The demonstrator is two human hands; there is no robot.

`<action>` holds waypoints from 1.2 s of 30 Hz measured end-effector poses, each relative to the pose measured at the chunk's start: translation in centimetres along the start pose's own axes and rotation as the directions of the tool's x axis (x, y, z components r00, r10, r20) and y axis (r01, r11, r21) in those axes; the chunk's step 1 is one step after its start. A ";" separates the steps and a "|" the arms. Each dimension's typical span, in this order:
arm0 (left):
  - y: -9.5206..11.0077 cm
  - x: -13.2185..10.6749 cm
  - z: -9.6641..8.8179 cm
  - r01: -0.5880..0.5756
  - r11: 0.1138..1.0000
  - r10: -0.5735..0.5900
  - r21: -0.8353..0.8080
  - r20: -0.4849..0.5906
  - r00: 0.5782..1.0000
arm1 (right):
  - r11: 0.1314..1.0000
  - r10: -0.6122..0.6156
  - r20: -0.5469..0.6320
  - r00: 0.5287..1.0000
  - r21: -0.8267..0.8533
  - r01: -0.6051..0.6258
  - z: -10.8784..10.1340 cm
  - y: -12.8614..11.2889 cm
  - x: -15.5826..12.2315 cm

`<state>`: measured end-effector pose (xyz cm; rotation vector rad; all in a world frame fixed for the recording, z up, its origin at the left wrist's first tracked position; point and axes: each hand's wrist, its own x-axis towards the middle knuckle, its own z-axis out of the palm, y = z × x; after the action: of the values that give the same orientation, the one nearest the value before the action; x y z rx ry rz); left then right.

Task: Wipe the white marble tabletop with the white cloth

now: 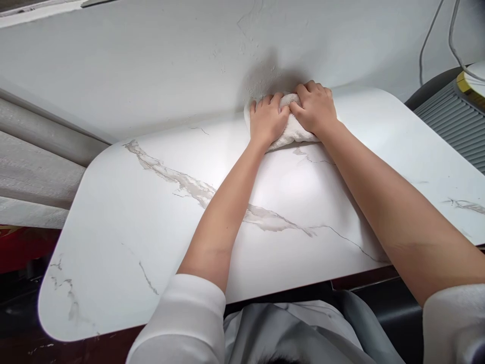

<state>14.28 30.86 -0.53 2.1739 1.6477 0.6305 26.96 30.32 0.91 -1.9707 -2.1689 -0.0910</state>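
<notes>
A folded white cloth (295, 132) lies on the white marble-patterned table (151, 227), at its far edge near the wall. My left hand (268, 119) presses on the cloth's left part, fingers pointing toward the wall. On its right part rests my right hand (315, 108), with the fingers bent over the far side and the thumb toward the left hand. Both hands grip the cloth, and the two thumbs are close together. The cloth's far edge is partly hidden beneath the fingers.
A pale wall (170, 65) rises directly behind the table. Light curtain folds (38, 156) hang at the left. To the right are a grey ribbed object (450, 116) with a yellow-edged item (472, 91) on it, and a hanging cable (452, 35).
</notes>
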 end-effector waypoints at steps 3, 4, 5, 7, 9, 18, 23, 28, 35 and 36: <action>0.1 -0.3 -0.1 0.006 0.999 -0.005 0.037 -0.030 1.000 | 1.000 -0.025 -0.003 1.000 0.010 0.026 0.0 0.1 -0.3; 0.2 -0.4 -0.1 0.009 0.999 -0.006 0.053 -0.047 0.999 | 0.999 -0.037 -0.003 0.999 0.013 0.038 0.0 0.1 -0.4; 0.3 -0.6 -0.2 0.008 0.998 -0.003 0.068 -0.065 0.998 | 0.999 -0.046 -0.003 0.999 0.014 0.046 0.2 0.2 -0.4; 0.4 -1.1 -0.3 0.003 0.996 0.006 0.094 -0.090 0.996 | 0.998 -0.053 -0.003 0.999 0.018 0.053 0.5 0.4 -0.6; 0.5 -1.7 -0.3 -0.002 0.994 0.013 0.114 -0.099 0.995 | 0.997 -0.063 -0.016 0.998 0.035 0.063 0.8 0.5 -0.9; 1.6 -7.8 -0.9 -0.022 0.986 0.029 0.166 -0.038 0.999 | 0.991 -0.107 -0.073 0.992 0.073 0.112 0.7 -0.2 -6.8; 2.4 -13.4 -1.4 -0.060 0.980 0.064 0.191 -0.016 0.998 | 0.994 -0.107 -0.055 0.993 0.021 0.108 -0.7 -1.6 -12.8; 3.2 -19.3 -2.0 -0.101 0.971 0.104 0.217 -0.001 0.995 | 0.993 -0.119 -0.066 0.991 0.003 0.119 -2.0 -3.2 -19.0; 3.7 -25.7 -3.1 -0.130 0.964 0.119 0.234 0.057 0.991 | 0.988 -0.156 -0.079 0.985 -0.026 0.154 -3.3 -5.2 -25.1; 3.7 -26.3 -3.2 -0.130 0.964 0.120 0.232 0.059 0.991 | 0.986 -0.164 -0.080 0.983 -0.036 0.162 -3.4 -5.5 -25.6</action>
<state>9.54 4.57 0.35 2.4570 1.6450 0.4344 24.11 4.12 -0.25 -1.7674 -2.2831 -0.2264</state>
